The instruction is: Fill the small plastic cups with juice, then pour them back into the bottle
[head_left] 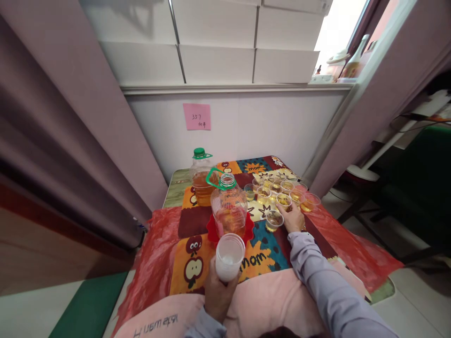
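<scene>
My left hand (220,291) is wrapped round a stack of clear plastic cups (229,257), held low in front of me. Out to the right, my right hand (293,218) grips a small plastic cup (283,201) of yellowish liquid. Around it stand several similar filled cups (263,194), and one filled cup (274,220) is nearer to me. Behind the stack, an uncapped clear jug (229,211) with a green handle holds some amber liquid and sits in a red scalloped tray (212,230). A fuller jug (201,183) with a green cap stands behind it on the left.
A patterned mat (190,225) covers the small table, with red plastic sheeting (155,253) draped over its sides. A pink note (196,117) is on the wall behind. Curtains (77,117) hang at the left, and a dark green chair (416,188) stands at the right.
</scene>
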Demonstrator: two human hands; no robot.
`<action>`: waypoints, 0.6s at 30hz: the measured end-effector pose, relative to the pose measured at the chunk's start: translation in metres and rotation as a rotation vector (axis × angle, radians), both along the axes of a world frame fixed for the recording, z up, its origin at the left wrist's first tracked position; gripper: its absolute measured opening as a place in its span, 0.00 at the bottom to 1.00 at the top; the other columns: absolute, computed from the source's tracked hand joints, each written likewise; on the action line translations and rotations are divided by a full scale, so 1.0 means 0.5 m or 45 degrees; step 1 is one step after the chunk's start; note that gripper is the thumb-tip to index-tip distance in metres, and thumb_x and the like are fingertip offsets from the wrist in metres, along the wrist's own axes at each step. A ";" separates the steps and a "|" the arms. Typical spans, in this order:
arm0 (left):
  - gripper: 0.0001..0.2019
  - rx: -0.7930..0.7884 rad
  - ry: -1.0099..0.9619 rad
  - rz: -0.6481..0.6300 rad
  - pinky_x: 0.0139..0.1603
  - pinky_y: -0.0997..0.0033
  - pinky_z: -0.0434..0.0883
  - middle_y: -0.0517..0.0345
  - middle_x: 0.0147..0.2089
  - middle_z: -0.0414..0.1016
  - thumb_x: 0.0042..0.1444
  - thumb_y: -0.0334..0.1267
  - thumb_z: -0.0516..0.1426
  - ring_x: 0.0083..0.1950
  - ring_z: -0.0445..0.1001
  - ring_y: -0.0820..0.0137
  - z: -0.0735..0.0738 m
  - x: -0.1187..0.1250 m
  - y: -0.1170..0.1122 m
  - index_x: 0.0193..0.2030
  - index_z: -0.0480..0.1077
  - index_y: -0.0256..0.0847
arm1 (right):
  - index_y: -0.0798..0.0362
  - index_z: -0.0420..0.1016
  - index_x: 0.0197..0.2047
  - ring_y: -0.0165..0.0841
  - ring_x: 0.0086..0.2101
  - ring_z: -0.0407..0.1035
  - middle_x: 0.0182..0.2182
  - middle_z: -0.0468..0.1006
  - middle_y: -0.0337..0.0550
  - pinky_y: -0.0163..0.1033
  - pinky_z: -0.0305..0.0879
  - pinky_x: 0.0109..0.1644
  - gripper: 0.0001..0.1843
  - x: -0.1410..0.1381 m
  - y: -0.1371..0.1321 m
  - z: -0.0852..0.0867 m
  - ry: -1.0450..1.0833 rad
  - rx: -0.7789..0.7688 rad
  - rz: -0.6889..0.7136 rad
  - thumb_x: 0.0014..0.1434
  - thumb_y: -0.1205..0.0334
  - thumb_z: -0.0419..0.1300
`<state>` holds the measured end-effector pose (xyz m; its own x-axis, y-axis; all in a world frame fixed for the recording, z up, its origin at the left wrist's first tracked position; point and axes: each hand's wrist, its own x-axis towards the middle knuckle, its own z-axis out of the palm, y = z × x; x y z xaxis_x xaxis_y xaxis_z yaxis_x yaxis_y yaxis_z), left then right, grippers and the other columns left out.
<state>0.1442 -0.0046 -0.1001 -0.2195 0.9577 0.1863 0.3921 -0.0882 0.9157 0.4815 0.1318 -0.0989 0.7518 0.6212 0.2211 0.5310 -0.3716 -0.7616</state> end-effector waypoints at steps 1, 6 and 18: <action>0.29 -0.001 -0.005 -0.004 0.46 0.49 0.83 0.44 0.42 0.87 0.46 0.54 0.70 0.44 0.86 0.49 0.000 0.000 0.000 0.51 0.75 0.40 | 0.48 0.87 0.49 0.52 0.39 0.82 0.37 0.87 0.55 0.53 0.74 0.47 0.36 0.002 -0.006 0.003 -0.002 0.003 0.011 0.52 0.26 0.68; 0.27 -0.017 -0.029 -0.026 0.45 0.51 0.83 0.44 0.43 0.87 0.47 0.53 0.70 0.44 0.87 0.49 0.003 0.000 0.001 0.50 0.75 0.41 | 0.54 0.84 0.57 0.52 0.44 0.82 0.44 0.88 0.56 0.54 0.76 0.51 0.44 0.018 -0.060 0.019 0.023 0.118 0.189 0.52 0.25 0.66; 0.30 0.003 -0.025 -0.014 0.44 0.51 0.83 0.45 0.42 0.87 0.45 0.55 0.70 0.43 0.86 0.50 -0.001 0.000 0.006 0.52 0.74 0.40 | 0.48 0.81 0.63 0.51 0.58 0.78 0.60 0.85 0.53 0.61 0.71 0.68 0.29 0.018 -0.138 0.081 -0.322 0.344 0.543 0.61 0.49 0.65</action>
<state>0.1440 -0.0015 -0.1008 -0.2127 0.9596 0.1840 0.3727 -0.0944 0.9231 0.4904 0.0631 -0.0582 0.3493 0.7549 0.5550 0.7697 0.1066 -0.6295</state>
